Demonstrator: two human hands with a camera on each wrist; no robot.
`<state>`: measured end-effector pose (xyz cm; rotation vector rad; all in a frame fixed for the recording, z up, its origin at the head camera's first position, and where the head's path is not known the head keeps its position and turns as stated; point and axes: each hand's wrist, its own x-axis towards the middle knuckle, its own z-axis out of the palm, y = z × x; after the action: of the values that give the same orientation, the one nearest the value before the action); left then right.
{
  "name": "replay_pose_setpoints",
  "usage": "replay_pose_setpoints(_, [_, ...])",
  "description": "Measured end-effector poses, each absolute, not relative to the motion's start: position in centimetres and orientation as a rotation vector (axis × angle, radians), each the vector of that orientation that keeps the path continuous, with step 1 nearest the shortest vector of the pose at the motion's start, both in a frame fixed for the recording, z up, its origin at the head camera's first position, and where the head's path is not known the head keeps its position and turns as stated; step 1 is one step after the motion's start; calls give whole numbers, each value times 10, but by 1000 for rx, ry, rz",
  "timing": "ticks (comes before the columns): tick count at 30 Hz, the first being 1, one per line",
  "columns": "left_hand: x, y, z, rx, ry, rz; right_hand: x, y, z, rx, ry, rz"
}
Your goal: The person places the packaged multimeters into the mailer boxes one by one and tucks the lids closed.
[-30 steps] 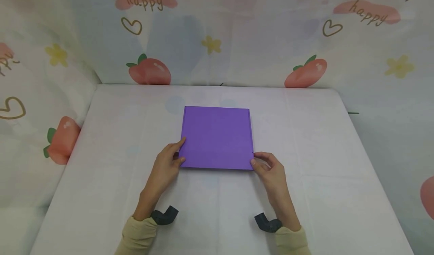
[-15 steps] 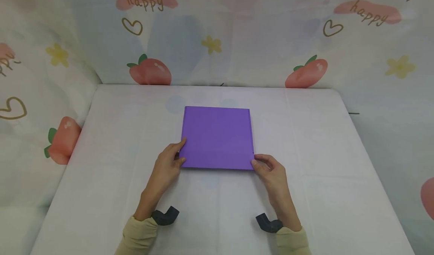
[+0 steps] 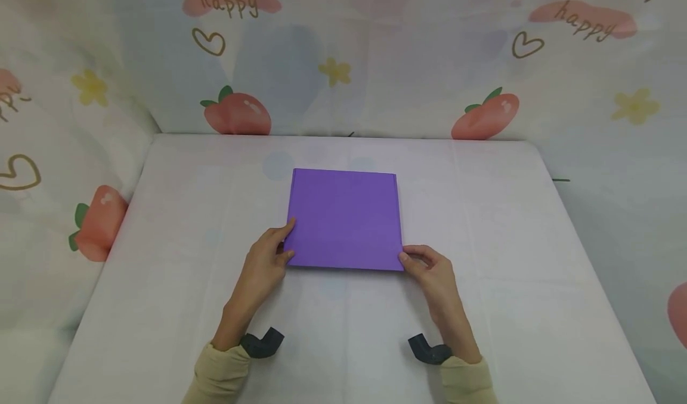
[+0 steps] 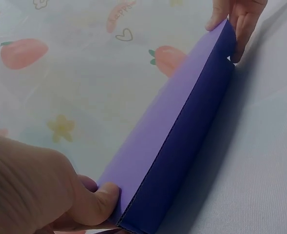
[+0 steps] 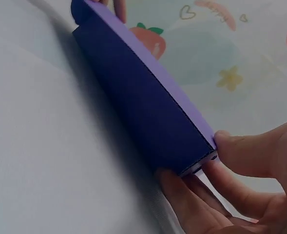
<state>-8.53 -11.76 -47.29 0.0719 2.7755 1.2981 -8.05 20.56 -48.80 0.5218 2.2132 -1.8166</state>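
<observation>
A flat purple cardboard box point(image 3: 344, 219) lies on the white-covered table, its lid facing up. My left hand point(image 3: 263, 261) holds its near left corner, with the thumb on the lid and a finger along the left side. At the near right corner, my right hand point(image 3: 432, 273) pinches the box, thumb on top and the other fingers at the side and lower edge. The dark front wall point(image 5: 133, 97) of the box shows in the right wrist view. Rounded tabs show at the front corners in the wrist views. What is inside is hidden.
The white cloth point(image 3: 515, 237) covers the table around the box. Behind and at the left hangs a printed curtain point(image 3: 386, 64) with fruit, flowers and hearts. A black curved wrist mount point(image 3: 263, 342) sits at each wrist.
My right hand and wrist have shifted very slightly, and the box's right edge has moved a touch to the right. My left hand keeps the same hold.
</observation>
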Motion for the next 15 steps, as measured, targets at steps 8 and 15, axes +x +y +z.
replay_pose_setpoints(8, [-86,-118,-473,73,2790,1299,-79,202,-487,513,2292,-1709])
replay_pose_setpoints(15, [-86,-118,-474,72,2781,1314,-78,201,-487,465,2382,-1649])
